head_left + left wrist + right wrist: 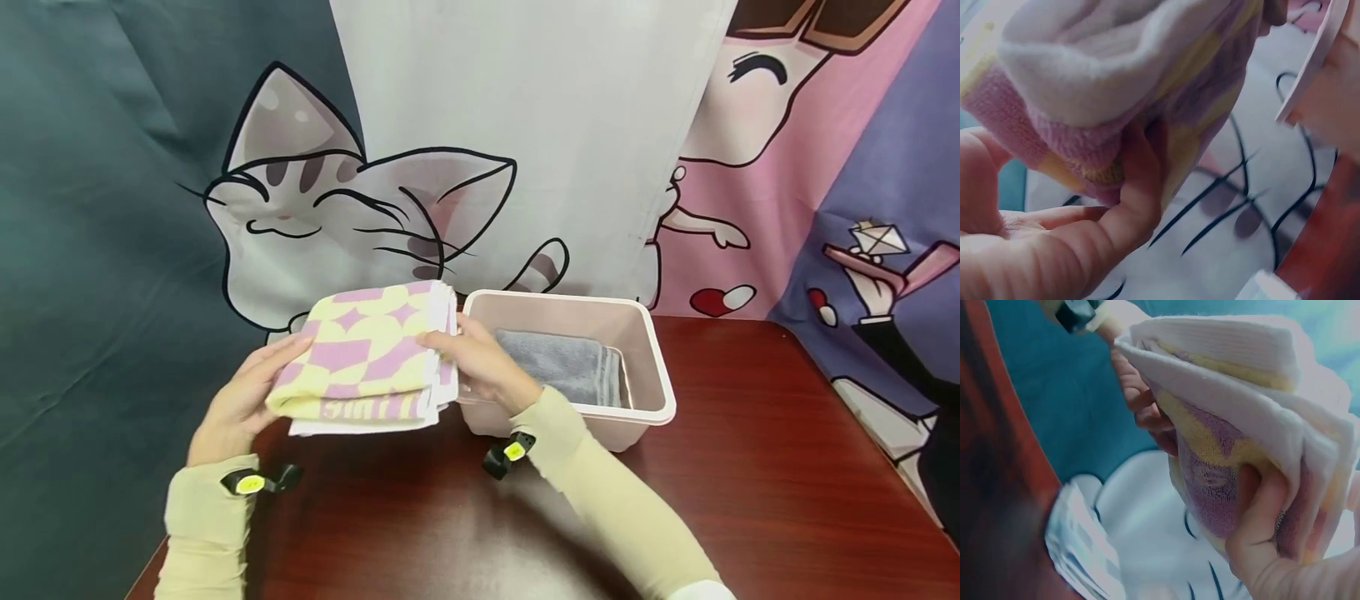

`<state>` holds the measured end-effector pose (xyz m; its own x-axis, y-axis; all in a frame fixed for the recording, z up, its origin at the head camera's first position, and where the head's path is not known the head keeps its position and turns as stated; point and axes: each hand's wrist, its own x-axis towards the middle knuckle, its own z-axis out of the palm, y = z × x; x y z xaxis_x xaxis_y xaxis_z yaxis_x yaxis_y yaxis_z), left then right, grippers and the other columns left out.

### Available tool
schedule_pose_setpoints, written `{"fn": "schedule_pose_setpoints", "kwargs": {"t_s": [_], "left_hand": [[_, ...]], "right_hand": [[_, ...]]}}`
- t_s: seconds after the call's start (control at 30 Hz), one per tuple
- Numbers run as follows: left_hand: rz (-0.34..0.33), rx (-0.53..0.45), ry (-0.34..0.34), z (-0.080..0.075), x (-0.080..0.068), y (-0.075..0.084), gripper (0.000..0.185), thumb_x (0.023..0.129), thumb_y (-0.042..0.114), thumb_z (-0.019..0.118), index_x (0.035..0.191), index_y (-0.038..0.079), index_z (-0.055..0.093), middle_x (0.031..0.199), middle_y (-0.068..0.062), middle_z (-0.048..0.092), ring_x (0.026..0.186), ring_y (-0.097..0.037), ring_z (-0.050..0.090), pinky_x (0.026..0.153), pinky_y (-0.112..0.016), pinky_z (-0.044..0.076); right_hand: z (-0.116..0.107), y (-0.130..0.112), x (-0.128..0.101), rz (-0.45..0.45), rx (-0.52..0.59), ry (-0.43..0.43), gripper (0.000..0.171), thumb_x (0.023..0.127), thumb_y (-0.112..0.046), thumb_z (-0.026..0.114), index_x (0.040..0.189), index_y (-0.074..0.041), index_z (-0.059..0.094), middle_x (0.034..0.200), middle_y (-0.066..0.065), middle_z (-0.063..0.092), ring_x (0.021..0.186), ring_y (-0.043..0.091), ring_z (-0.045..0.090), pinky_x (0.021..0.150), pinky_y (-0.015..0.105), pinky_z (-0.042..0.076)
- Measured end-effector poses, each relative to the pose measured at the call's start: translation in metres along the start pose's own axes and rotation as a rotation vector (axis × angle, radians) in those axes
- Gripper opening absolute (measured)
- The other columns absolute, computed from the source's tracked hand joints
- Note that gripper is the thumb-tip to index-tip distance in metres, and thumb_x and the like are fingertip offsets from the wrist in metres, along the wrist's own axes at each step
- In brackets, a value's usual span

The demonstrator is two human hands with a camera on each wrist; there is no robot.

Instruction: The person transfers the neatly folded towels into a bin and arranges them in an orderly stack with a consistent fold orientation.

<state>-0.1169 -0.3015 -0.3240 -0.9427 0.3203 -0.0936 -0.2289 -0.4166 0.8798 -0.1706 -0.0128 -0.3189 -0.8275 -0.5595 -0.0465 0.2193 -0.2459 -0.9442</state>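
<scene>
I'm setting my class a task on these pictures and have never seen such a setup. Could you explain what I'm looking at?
There is no machine here: the left grip and the right grip are a person's bare hands. The wide picture comes from a camera worn on the head, looking forward and down; the other two come from cameras on each wrist, showing that grip's work close up. Between them, both grips hold up a folded yellow-and-purple cloth. On the reddish-brown table stands a pale pink bin with a folded grey cloth inside. Low in the right wrist view is a pale item, too blurred to name.
</scene>
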Motion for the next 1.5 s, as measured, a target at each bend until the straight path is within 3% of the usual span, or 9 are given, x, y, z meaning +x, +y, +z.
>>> {"fn": "schedule_pose_setpoints", "kwargs": {"t_s": [0.2, 0.4, 0.53, 0.73, 0.93, 1.17, 1.27, 1.33, 1.5], "left_hand": [[0.024, -0.033, -0.042, 0.025, 0.037, -0.009, 0.029, 0.097, 0.015, 0.044, 0.125, 0.010, 0.051, 0.097, -0.006, 0.066, 0.080, -0.017, 0.066, 0.069, -0.028, 0.054], [-0.015, -0.025, -0.197, 0.055, 0.073, -0.018, 0.026, 0.099, 0.012, 0.040, 0.121, 0.003, 0.051, 0.100, -0.008, 0.065, 0.086, -0.018, 0.064, 0.072, -0.030, 0.054], [-0.051, -0.023, -0.219, 0.078, 0.096, -0.026, 0.022, 0.098, 0.010, 0.042, 0.112, 0.001, 0.056, 0.098, -0.008, 0.064, 0.087, -0.017, 0.062, 0.073, -0.029, 0.053], [-0.026, 0.021, -0.170, 0.111, 0.126, -0.043, 0.020, 0.097, 0.011, 0.046, 0.102, 0.002, 0.063, 0.094, -0.008, 0.062, 0.085, -0.017, 0.059, 0.072, -0.029, 0.052], [-0.096, 0.182, -0.177, 0.132, 0.142, -0.058, 0.019, 0.095, 0.010, 0.048, 0.109, -0.001, 0.052, 0.091, -0.006, 0.059, 0.083, -0.015, 0.058, 0.072, -0.029, 0.052], [-0.184, 0.316, -0.120, 0.148, 0.160, -0.076, 0.060, 0.093, 0.005, 0.048, 0.146, 0.008, 0.018, 0.096, -0.006, 0.054, 0.076, -0.013, 0.057, 0.071, -0.031, 0.051], [-0.184, 0.382, -0.088, 0.152, 0.164, -0.085, 0.071, 0.093, 0.000, 0.046, 0.149, 0.019, 0.007, 0.126, -0.011, 0.044, 0.097, -0.017, 0.053, 0.086, -0.036, 0.047], [-0.213, 0.438, -0.096, 0.155, 0.163, -0.091, 0.071, 0.093, -0.001, 0.045, 0.149, 0.022, 0.007, 0.147, -0.010, 0.022, 0.118, -0.021, 0.040, 0.098, -0.043, 0.038], [-0.213, 0.554, -0.129, 0.158, 0.161, -0.096, 0.074, 0.090, -0.004, 0.046, 0.149, 0.015, 0.005, 0.151, -0.009, 0.010, 0.131, -0.026, 0.023, 0.103, -0.048, 0.030]], "right_hand": [[-0.033, -0.018, -0.012, -0.068, -0.101, 0.119, 0.035, 0.087, -0.011, 0.058, 0.121, -0.003, 0.048, 0.099, 0.018, 0.064, 0.078, 0.026, 0.066, 0.066, 0.046, 0.053], [-0.064, -0.036, -0.036, -0.187, -0.456, 0.261, 0.032, 0.087, -0.018, 0.062, 0.112, 0.000, 0.053, 0.082, 0.011, 0.061, 0.056, 0.014, 0.058, 0.051, 0.029, 0.050], [-0.089, -0.045, -0.055, -0.183, -0.701, 0.367, 0.041, 0.087, -0.029, 0.062, 0.115, -0.001, 0.052, 0.090, 0.012, 0.058, 0.066, 0.014, 0.056, 0.061, 0.026, 0.047], [-0.123, -0.048, -0.075, -0.122, -0.854, 0.431, 0.048, 0.088, -0.040, 0.059, 0.119, -0.003, 0.054, 0.105, 0.012, 0.060, 0.091, 0.020, 0.056, 0.081, 0.032, 0.045], [-0.147, -0.047, -0.089, -0.100, -1.013, 0.459, 0.039, 0.090, -0.037, 0.057, 0.113, -0.005, 0.058, 0.098, 0.011, 0.061, 0.084, 0.020, 0.055, 0.074, 0.031, 0.045], [-0.166, -0.042, -0.097, 0.086, -1.181, 0.471, 0.051, 0.088, -0.044, 0.055, 0.113, 0.000, 0.053, 0.093, 0.015, 0.057, 0.085, 0.026, 0.051, 0.074, 0.036, 0.042], [-0.170, -0.037, -0.098, 0.143, -1.217, 0.466, 0.051, 0.088, -0.044, 0.055, 0.111, 0.001, 0.053, 0.092, 0.014, 0.058, 0.084, 0.026, 0.052, 0.072, 0.035, 0.043], [-0.171, -0.034, -0.098, 0.174, -1.242, 0.464, 0.049, 0.087, -0.043, 0.056, 0.107, 0.001, 0.054, 0.087, 0.012, 0.057, 0.081, 0.025, 0.052, 0.070, 0.034, 0.043], [-0.172, -0.030, -0.096, 0.191, -1.292, 0.458, 0.039, 0.086, -0.040, 0.059, 0.088, -0.001, 0.054, 0.068, 0.007, 0.049, 0.067, 0.022, 0.050, 0.057, 0.030, 0.039]]}}
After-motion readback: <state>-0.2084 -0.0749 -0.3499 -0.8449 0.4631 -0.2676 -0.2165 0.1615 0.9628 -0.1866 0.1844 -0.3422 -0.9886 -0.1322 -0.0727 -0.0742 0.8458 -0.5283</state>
